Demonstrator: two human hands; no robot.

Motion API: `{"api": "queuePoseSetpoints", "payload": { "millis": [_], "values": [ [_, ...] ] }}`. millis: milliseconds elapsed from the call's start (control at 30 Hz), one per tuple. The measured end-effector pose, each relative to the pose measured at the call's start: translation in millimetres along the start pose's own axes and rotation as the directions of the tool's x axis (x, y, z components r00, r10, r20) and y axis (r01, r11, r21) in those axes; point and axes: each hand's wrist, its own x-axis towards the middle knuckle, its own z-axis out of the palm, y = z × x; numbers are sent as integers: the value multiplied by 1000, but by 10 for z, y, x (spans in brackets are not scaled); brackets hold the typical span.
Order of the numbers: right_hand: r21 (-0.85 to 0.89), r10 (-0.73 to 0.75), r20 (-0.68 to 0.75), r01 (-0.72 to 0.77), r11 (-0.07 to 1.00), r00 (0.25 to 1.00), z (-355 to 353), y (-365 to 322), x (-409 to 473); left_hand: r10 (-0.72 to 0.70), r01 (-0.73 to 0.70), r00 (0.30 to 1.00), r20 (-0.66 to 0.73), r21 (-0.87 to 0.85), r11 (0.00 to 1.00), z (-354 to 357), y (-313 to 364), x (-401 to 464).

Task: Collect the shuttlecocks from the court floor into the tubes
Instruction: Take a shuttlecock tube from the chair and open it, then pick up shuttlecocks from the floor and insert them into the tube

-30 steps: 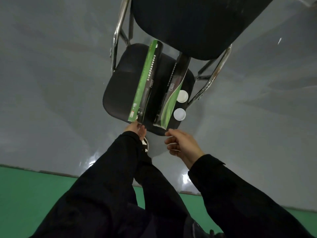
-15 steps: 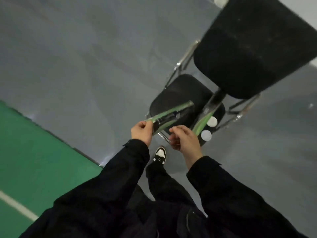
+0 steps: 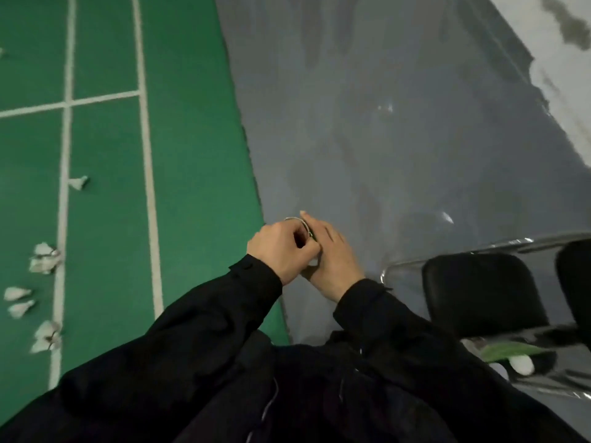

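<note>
Carried off the chair (image 3: 483,292), the tube (image 3: 303,228) is now clasped end-on by both hands (image 3: 307,254), with shuttlecocks (image 3: 44,262) scattered well leftward, nearer the left hand.

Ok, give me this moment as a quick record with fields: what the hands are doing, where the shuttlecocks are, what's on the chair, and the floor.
left hand: closed grip on the tube end
right hand: wrapped around the same tube
held item: dark cardboard shuttlecock tube, open rim showing, mostly hidden
shuttlecocks: white feathered shuttlecocks scattered on the green court mat, left of the hands
chair: black padded metal-framed chair, lower right
on chair: second green-and-black tube, blurred
floor: glossy grey floor beside the mat
</note>
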Motion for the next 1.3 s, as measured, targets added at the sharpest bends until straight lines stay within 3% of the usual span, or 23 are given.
{"api": "queuePoseSetpoints", "payload": {
  "millis": [67, 133, 167, 267, 333, 400, 467, 600, 700, 833, 967, 1100, 1300],
  "values": [
    [-43, -65, -6, 65, 997, 998, 264, -401, 223, 23, -27, 996, -82, -51, 998, -346, -428, -102],
    [-53, -105, 20, 106, 993, 994, 474, -790, 414, 23, -84, 980, -199, -303, 949, -643, -895, -237],
    [-36, -112, 37, 114, 993, 993, 554, -982, 482, -34, -98, 964, -263, -471, 877, -780, -1123, -322],
    [53, -137, 87, 133, 990, 987, 779, -1478, 621, -402, -68, 842, -359, -811, 580, -1116, -1763, -595],
    [115, -188, 133, 173, 978, 973, 933, -1792, 706, -637, 1, 720, -275, -918, 398, -1263, -2168, -752],
    [157, -252, 173, 225, 962, 952, 1119, -2124, 806, -777, 105, 616, -128, -965, 241, -1343, -2527, -894],
    [169, -313, 212, 280, 945, 926, 1337, -2472, 921, -825, 176, 562, 58, -983, 51, -1381, -2812, -992],
    [173, -432, 327, 397, 902, 840, 1838, -3187, 1190, -756, 215, 554, 350, -937, -276, -1539, -3242, -1050],
    [182, -491, 424, 460, 869, 761, 2278, -3673, 1392, -681, 136, 599, 421, -892, -432, -1815, -3584, -1039],
    [146, -519, 564, 541, 828, 642, 2849, -4254, 1526, -638, -160, 611, 469, -715, -680, -2155, -4087, -1098],
    [171, -602, 653, 683, 710, 461, 3415, -4798, 1537, -687, -418, 603, 406, -573, -705, -2463, -4479, -1305],
    [234, -607, 743, 740, 631, 283, 3991, -5320, 1415, -762, -630, 562, 322, -430, -647, -2628, -4969, -1632],
    [286, -527, 847, 774, 565, 72, 5007, -5931, 1292, -821, -748, 454, 348, -352, -563, -2688, -6033, -2181]
  ]
}}
